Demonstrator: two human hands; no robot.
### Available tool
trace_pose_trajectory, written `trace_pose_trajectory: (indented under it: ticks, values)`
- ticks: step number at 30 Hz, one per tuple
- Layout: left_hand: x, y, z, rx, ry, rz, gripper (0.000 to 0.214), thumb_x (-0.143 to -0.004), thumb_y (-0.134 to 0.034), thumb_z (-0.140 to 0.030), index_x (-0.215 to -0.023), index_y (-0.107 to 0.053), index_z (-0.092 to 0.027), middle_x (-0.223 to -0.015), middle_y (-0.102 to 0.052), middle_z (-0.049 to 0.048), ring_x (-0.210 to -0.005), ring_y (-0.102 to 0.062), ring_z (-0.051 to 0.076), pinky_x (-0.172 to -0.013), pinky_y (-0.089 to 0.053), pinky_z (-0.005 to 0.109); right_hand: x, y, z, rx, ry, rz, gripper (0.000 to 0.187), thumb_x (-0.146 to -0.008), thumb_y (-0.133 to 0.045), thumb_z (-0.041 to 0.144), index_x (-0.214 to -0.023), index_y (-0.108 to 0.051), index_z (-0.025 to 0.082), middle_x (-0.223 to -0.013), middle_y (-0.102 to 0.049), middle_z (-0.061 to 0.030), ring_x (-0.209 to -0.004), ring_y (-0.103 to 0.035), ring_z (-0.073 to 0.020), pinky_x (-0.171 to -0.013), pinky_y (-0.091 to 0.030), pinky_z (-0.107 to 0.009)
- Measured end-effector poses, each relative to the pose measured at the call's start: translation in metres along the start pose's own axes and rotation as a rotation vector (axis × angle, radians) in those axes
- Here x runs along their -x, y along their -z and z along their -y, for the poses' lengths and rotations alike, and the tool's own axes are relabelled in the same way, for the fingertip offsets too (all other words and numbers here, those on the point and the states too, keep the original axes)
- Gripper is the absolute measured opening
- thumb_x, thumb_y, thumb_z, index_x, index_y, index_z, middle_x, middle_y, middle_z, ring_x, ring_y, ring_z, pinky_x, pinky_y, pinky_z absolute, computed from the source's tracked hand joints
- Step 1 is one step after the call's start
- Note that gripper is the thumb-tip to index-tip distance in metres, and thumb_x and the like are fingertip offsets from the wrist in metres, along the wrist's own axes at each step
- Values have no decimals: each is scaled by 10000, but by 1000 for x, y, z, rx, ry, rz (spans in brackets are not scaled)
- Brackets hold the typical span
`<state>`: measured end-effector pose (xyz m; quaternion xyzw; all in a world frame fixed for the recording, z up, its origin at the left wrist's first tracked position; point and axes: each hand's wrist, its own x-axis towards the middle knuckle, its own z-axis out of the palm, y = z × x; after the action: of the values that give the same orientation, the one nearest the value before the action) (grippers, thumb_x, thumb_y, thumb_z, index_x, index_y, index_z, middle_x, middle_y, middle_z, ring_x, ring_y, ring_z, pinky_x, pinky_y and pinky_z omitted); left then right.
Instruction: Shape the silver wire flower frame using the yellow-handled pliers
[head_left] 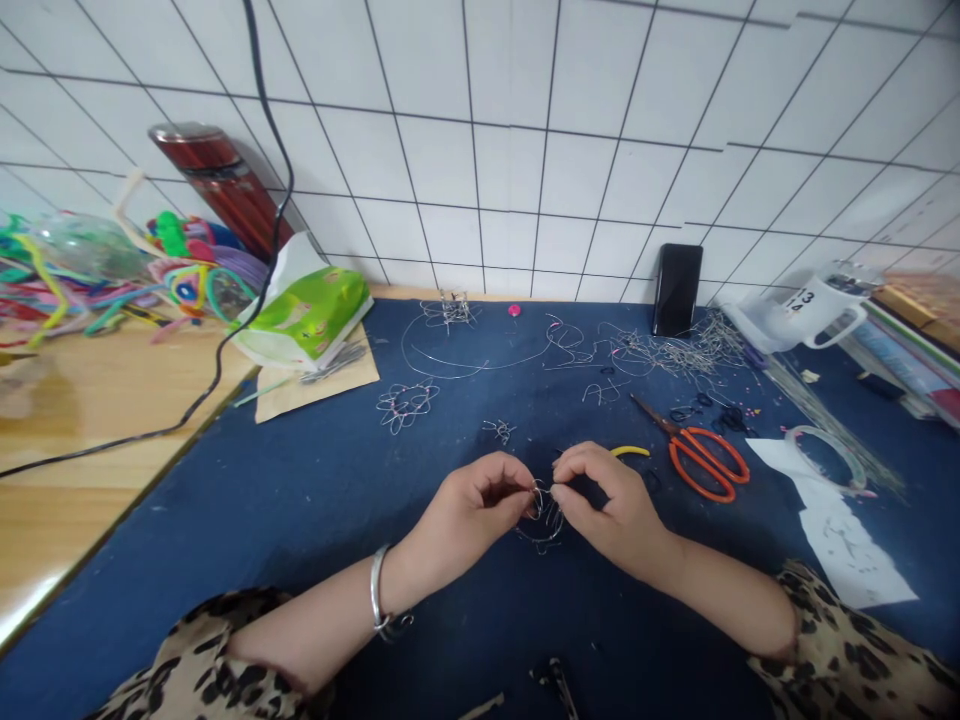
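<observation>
My left hand (469, 515) and my right hand (604, 500) meet over the dark blue mat (300, 500), both pinching a small looped wire piece (541, 515) between fingertips. The wire's loops hang just below the fingers. A silver bangle (379, 598) sits on my left wrist. Close behind my right hand lie yellow-handled pliers (631, 451), partly hidden. Orange-handled scissors (705, 455) rest a little to the right.
Finished wire flowers (405, 403) and a large wire loop (465, 350) lie farther back. A pile of thin wires (690, 350), a black phone (677, 289), a white mug (821, 300), a tissue pack (311, 315), pipe cleaners (112, 280), a red flask (217, 180) and white paper (840, 530) surround the mat.
</observation>
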<state>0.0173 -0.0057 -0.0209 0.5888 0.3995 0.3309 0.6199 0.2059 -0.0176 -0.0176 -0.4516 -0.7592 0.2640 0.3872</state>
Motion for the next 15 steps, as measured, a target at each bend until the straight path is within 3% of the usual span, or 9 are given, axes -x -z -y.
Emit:
trace_pose_trajectory:
  ticks: [7,15]
  values:
    - [1,-2,4,-144,-87,-7,81,-797,-540,-116,-854,-580,-157,-787,-598,17,-714,-550,120,-658,-447,244,2,-4,2,6,-102,119,112,-697,-601,180,-743,-499,192,-744,-513,9,-712,-495,-125,-690,-404,-280]
    - [1,-3,1,-182,-96,34,88,-799,-534,-120,-859,-586,-158,-786,-598,20,-702,-549,121,-634,-452,242,-1,-5,5,-75,-186,154,133,-697,-529,83,-640,-466,186,-657,-509,33,-664,-493,-100,-740,-389,-277]
